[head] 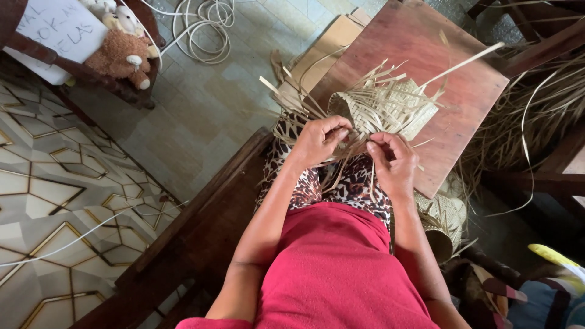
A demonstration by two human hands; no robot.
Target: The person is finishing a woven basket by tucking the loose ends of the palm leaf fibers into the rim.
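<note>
Head: 2 hands (356,152); 1 woven basket (390,106)

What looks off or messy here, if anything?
Nothing damaged. The half-woven palm basket, pinched by left hand and right hand, bristles with loose strips; white cord lies tangled on the tiled floor.

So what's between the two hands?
In the head view, loose straw strips of the woven piece run between the left hand and right hand.
</note>
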